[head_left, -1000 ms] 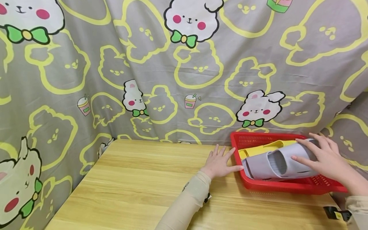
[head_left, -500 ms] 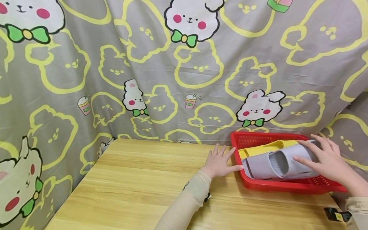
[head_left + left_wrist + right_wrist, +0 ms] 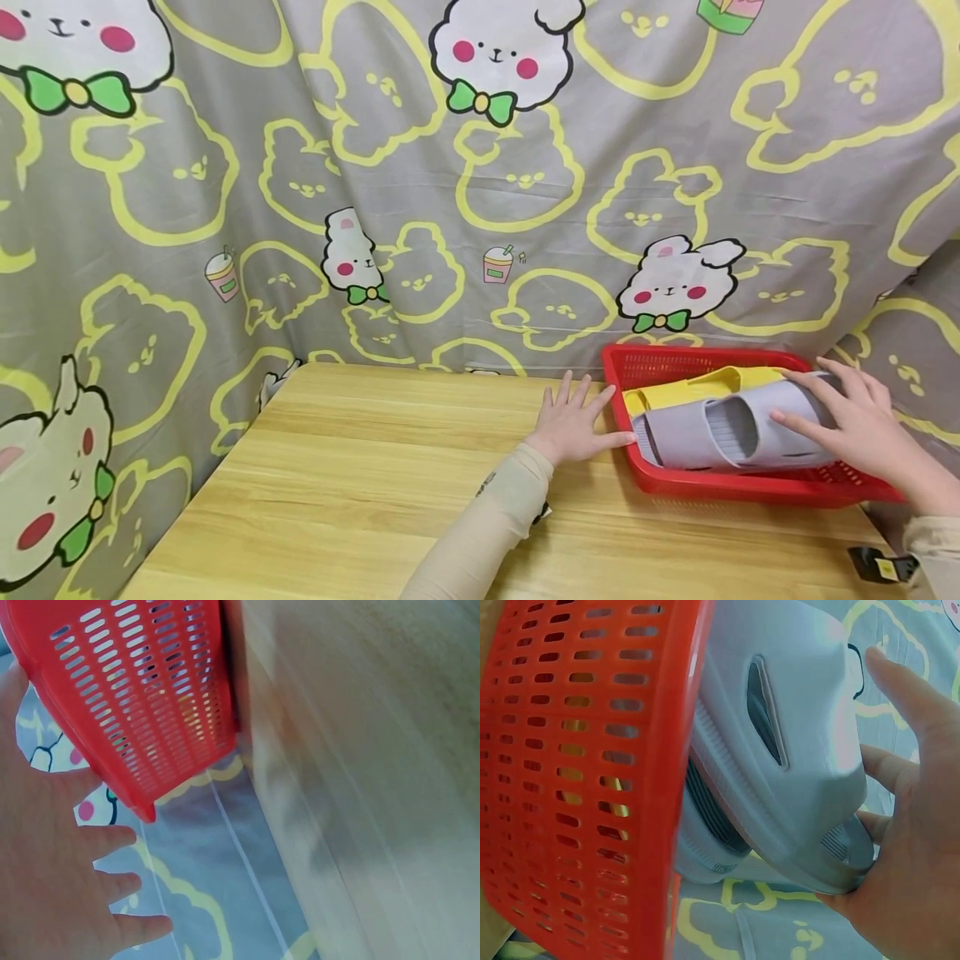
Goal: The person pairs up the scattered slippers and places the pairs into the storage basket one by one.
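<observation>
A red plastic basket [image 3: 750,492] stands at the table's right end. Grey slippers [image 3: 690,433] lie stacked in it, slanting, in front of a yellow slipper [image 3: 660,392]. My right hand [image 3: 862,425] holds the right end of the upper grey slipper [image 3: 802,712], thumb on the near side and fingers reaching to the far side. In the right wrist view its fingers are partly hidden behind that slipper. My left hand [image 3: 566,425] is spread at the basket's left side, its thumb against the rim. The left wrist view shows its straight fingers beside the perforated red wall [image 3: 135,690].
A wooden table [image 3: 360,467] spreads to the left and front of the basket. A grey curtain [image 3: 420,183] printed with rabbits hangs behind and on both sides. A black strap piece [image 3: 877,567] shows by the right sleeve.
The upper grey slipper has slid a little to the right and down, with my right hand moving along with it. My left hand and the basket have stayed in place.
</observation>
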Demonstrator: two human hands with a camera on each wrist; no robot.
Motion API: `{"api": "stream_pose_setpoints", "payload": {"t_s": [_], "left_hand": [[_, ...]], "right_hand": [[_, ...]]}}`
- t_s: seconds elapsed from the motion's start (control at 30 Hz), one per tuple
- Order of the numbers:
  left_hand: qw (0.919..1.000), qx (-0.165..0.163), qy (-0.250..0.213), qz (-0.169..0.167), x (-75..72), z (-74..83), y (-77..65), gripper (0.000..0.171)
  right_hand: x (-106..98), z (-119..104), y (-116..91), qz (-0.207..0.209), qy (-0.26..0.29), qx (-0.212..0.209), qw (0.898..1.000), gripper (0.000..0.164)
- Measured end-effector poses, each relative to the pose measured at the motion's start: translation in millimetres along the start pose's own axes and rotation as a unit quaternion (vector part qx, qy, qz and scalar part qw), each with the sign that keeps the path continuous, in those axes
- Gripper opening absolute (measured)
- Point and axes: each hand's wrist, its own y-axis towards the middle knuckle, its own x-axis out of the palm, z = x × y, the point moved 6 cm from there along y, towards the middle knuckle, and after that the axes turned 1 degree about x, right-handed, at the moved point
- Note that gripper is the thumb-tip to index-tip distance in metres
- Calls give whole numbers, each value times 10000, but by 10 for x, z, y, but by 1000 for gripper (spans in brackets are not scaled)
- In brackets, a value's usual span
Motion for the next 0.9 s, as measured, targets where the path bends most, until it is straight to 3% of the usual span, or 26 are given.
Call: {"api": "stream_pose_setpoints", "payload": {"t_s": [0.4,0.9], "left_hand": [[9997,-18,195,-133,-6,14,0,83],[9999,-46,49,-152,14,6,0,83]], "right_hand": [[66,116,-36,-54,-5,62,10000,76],[155,226,-81,-192,75,267,9994,76]]}}
